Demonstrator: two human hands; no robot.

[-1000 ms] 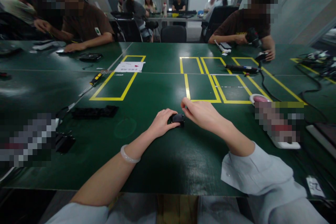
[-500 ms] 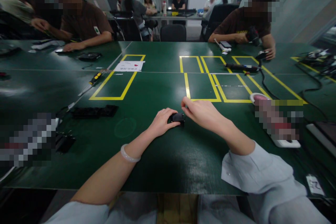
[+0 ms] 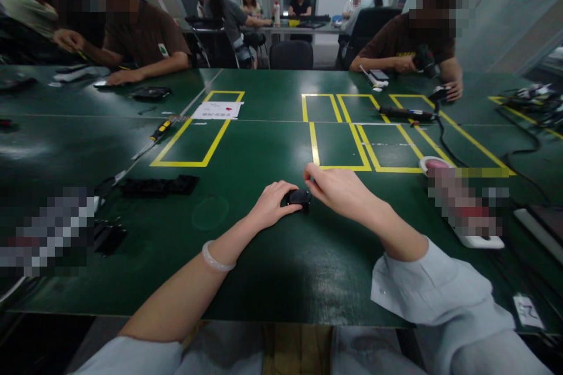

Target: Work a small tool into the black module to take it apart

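Note:
My left hand is closed round a small black block-shaped part, thumb on its near side and fingers on its far side. The part is low over the green table or resting on it; I cannot tell which. Just right of it, my right hand has its fingers curled into a pinch, with the fingertips above the part's right end. Whatever lies in that pinch, if anything, is too small or hidden to make out.
Black strips and black parts lie on the left, beyond them a yellow-black screwdriver. A white-edged object, partly blurred out, lies right. Yellow tape marks the green table. Two people sit opposite, one holding a dark power tool.

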